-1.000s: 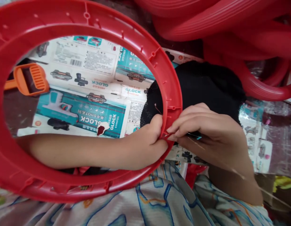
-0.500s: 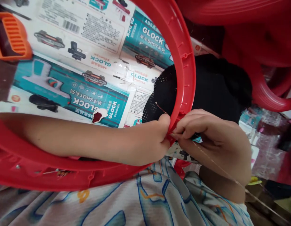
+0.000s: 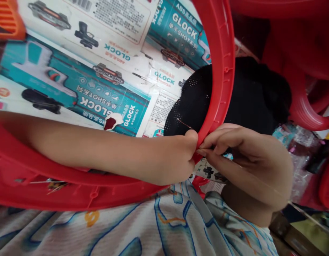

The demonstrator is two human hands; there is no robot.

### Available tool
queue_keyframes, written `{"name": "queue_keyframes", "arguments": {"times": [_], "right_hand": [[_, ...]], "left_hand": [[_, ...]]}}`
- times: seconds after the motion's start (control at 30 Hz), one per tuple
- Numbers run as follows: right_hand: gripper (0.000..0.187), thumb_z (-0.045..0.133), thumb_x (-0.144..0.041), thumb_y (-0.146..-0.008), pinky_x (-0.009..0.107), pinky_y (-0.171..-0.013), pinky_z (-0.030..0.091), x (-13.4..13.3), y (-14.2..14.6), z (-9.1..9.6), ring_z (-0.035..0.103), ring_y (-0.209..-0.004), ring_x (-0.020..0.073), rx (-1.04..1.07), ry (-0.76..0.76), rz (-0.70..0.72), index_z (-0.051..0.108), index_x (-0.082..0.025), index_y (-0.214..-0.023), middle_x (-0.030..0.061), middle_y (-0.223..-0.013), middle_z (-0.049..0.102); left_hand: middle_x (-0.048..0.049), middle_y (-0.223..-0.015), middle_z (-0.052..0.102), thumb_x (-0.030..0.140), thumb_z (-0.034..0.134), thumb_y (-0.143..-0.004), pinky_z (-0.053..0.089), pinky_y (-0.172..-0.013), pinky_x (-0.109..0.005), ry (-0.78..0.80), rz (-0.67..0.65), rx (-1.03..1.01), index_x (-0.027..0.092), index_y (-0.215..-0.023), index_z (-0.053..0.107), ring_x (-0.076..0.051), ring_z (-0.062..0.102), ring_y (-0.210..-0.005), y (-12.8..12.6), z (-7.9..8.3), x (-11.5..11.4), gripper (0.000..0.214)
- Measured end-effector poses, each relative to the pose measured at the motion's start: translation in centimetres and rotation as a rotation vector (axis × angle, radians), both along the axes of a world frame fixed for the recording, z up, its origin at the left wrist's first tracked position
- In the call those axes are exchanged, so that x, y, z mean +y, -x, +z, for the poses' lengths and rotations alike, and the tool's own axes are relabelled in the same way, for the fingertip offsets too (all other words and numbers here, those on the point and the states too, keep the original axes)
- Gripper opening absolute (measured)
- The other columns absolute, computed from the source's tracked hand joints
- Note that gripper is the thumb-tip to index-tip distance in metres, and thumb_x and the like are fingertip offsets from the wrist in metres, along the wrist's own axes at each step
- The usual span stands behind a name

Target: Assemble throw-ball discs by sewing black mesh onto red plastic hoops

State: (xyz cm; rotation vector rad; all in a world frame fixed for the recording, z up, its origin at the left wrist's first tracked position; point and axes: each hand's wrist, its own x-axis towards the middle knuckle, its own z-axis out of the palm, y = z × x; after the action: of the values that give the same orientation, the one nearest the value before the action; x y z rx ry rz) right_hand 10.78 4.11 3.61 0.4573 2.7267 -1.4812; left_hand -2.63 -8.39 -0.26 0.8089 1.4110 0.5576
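**Red ring (image 3: 223, 64): prob. light, stiff, slick**

Ring's over patterned clothing (image 3: 177, 217); L hand (image 3: 183, 153) clamped on rim, R hand (image 3: 244, 156) pinching thin strand (image 3: 300, 210) beside it, hands close. Hold by ribbed rim; strand prob. bendy.

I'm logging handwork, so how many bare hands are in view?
2: the left hand grips the red plastic ring from inside; the right hand is at its outer edge. No others show.

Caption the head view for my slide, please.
Left hand holds red ring; right hand pinches thin strand at the rim.
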Motion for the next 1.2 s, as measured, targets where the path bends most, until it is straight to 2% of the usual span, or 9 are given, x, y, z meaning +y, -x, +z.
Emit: {"name": "queue_keyframes", "arguments": {"times": [0.2, 0.47, 0.6, 0.73, 0.93, 1.03, 1.2], "right_hand": [[0.026, 0.06, -0.001, -0.078, 0.026, -0.068, 0.046, -0.1, -0.2, 0.1, 0.056, -0.073, 0.0111, -0.011, -0.003, 0.066, 0.047, -0.024, -0.078, -0.0057, -0.077, 0.059], [0.028, 0.062, -0.002, -0.077, 0.026, -0.063, 0.045, -0.4, -0.6, -0.2, 0.057, -0.069, 0.0117, -0.058, 0.0, 0.016, 0.048, -0.025, -0.08, -0.0058, -0.077, 0.06], [0.027, 0.061, -0.002, -0.079, 0.026, -0.062, 0.046, -1.1, -0.8, -0.2, 0.058, -0.072, 0.0134, -0.028, 0.002, -0.08, 0.047, -0.026, -0.08, -0.0045, -0.077, 0.058], [0.026, 0.056, -0.003, -0.081, 0.031, -0.065, 0.048, -1.4, -0.8, -0.1, 0.059, -0.078, 0.0171, -0.021, 0.025, -0.086, 0.045, -0.026, -0.081, -0.0021, -0.079, 0.057], [0.025, 0.057, -0.002, -0.08, 0.033, -0.068, 0.048, -1.1, -0.6, -0.3, 0.06, -0.08, 0.0168, 0.047, 0.017, -0.048, 0.046, -0.025, -0.08, -0.0021, -0.079, 0.058], [0.028, 0.058, 0.0, -0.077, 0.031, -0.067, 0.049, -0.9, -0.5, -0.3, 0.06, -0.079, 0.0165, 0.035, 0.048, -0.084, 0.046, -0.025, -0.078, -0.0024, -0.08, 0.059], [0.022, 0.062, -0.008, -0.078, 0.028, -0.064, 0.051, -0.8, -0.5, -0.6, 0.062, -0.074, 0.0154, 0.023, 0.136, -0.187, 0.048, -0.025, -0.074, -0.0032, -0.077, 0.062]], "left_hand": [[0.002, -0.057, 0.047, 0.023, 0.051, -0.083, 0.041, -0.072, -0.034, -0.095, -0.139, -0.018, 0.023, -0.087, 0.051, -0.02, 0.058, -0.072, 0.2, -0.8, -0.5, 0.004], [-0.0003, -0.068, 0.055, 0.033, 0.046, -0.087, 0.04, -0.068, -0.032, -0.003, -0.236, 0.043, 0.021, -0.095, 0.048, -0.019, 0.055, -0.069, 0.4, 0.0, 0.2, 0.016], [-0.001, -0.071, 0.058, 0.039, 0.041, -0.088, 0.037, -0.059, -0.03, 0.004, -0.281, 0.028, 0.021, -0.091, 0.044, -0.018, 0.055, -0.065, 0.8, 0.4, 0.4, 0.018], [0.0011, -0.064, 0.056, 0.037, 0.042, -0.085, 0.033, -0.053, -0.029, 0.04, -0.211, -0.08, 0.023, -0.087, 0.044, -0.016, 0.051, -0.055, 1.1, 0.7, 0.4, 0.014], [-0.0001, -0.074, 0.06, 0.034, 0.05, -0.077, 0.038, -0.055, -0.027, 0.047, -0.107, -0.178, 0.021, -0.092, 0.054, -0.017, 0.056, -0.062, 1.1, 0.5, 0.1, 0.02], [0.0011, -0.072, 0.059, 0.036, 0.052, -0.077, 0.04, -0.053, -0.025, 0.07, -0.052, -0.246, 0.021, -0.091, 0.055, -0.015, 0.055, -0.062, 1.2, 0.5, 0.4, 0.021], [0.0025, -0.06, 0.049, 0.026, 0.051, -0.074, 0.029, -0.042, -0.018, 0.205, 0.064, -0.461, 0.017, -0.069, 0.051, -0.006, 0.04, -0.045, 1.6, 0.6, 1.2, 0.01]]}}
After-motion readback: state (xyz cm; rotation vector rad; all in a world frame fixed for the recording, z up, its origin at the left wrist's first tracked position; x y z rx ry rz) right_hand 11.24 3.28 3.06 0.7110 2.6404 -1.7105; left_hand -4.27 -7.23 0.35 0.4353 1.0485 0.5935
